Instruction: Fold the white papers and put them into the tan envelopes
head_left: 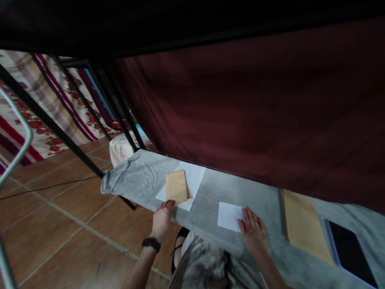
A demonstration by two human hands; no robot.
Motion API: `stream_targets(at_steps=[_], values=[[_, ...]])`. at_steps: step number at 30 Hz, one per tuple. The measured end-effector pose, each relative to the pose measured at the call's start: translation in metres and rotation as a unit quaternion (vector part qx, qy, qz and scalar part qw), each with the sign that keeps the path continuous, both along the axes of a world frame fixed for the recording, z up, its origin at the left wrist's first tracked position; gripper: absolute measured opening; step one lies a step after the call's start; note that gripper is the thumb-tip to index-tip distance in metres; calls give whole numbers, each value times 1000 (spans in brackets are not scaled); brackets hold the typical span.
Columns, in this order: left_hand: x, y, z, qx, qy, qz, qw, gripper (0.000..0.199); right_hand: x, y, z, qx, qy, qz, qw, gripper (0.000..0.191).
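My left hand (162, 218), with a dark band on the wrist, is at the bench's front edge. Its fingers are closed at the near left corner of a small brown paper envelope (176, 186). That envelope lies tilted on top of white sheets (195, 178). Flat on the grey cloth, my right hand (254, 230) has its fingers stretched out and touches the right edge of a smaller white sheet of paper (229, 216). The thumb rests near that sheet's lower right corner.
A grey cloth (207, 196) covers the narrow bench. To the right lie a stack of larger brown envelopes (305, 224) and a dark-screened phone (350, 251). A maroon curtain (240, 116) hangs behind. Black metal posts (75, 144) stand left, over a tiled floor (69, 224).
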State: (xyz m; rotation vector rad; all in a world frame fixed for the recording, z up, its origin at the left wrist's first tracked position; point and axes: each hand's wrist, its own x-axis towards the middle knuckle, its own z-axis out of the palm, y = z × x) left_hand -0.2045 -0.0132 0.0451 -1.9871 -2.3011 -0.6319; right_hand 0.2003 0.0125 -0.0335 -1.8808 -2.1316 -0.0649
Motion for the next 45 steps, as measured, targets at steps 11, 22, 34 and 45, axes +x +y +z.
stream_targets(at_steps=[11, 22, 34, 45], values=[[61, -30, 37, 59, 80, -81, 992, 31, -10, -5, 20, 28, 169, 28, 985, 57], [162, -53, 12, 23, 23, -262, 964, 50, -99, -35, 91, -282, 702, 54, 652, 57], [153, -25, 37, -20, 101, -347, 932, 117, -36, -33, 107, -246, 659, 75, 707, 41], [175, -4, 38, -62, 48, -423, 903, 134, 0, -35, 111, -262, 644, 138, 706, 42]])
